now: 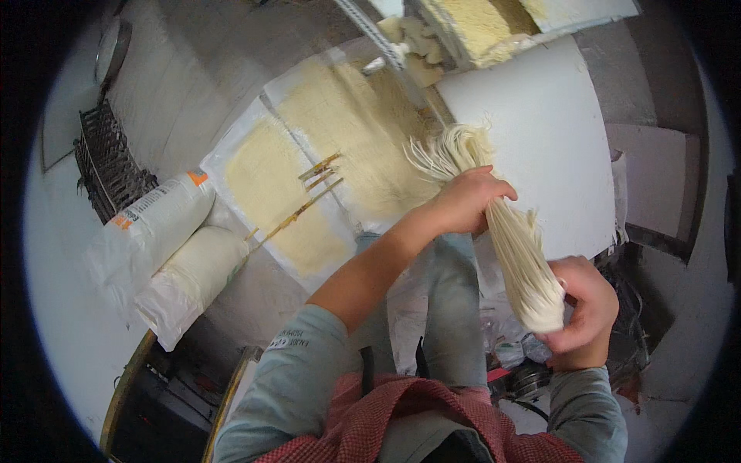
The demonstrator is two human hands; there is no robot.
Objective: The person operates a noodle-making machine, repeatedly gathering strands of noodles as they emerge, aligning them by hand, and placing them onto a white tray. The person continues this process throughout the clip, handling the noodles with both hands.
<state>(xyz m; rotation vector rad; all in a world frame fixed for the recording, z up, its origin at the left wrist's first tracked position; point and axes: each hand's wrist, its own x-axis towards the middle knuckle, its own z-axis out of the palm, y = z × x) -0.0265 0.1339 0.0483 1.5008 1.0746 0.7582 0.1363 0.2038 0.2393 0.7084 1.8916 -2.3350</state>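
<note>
A thick bundle of pale noodles [515,239] stretches between my two hands, running from upper left to lower right. My left hand [468,202] is wrapped round the bundle near its far end, where the loose strands fan out. At the near end, the bundle narrows into a folded white tip, and my right hand [583,305] grips it there with the fingers curled round. The palm side and some fingers of my right hand are hidden behind the noodles. Just beyond the bundle lies a smooth white board [532,131].
Flour-dusted sheets [282,174] cover the floor ahead, with thin wooden sticks [297,216] on them. Two stuffed white sacks [174,212] lean at the left. A box with yellow lining [471,31] stands at the far side, behind a metal bar [378,35]. A dark rack [112,162] is far left.
</note>
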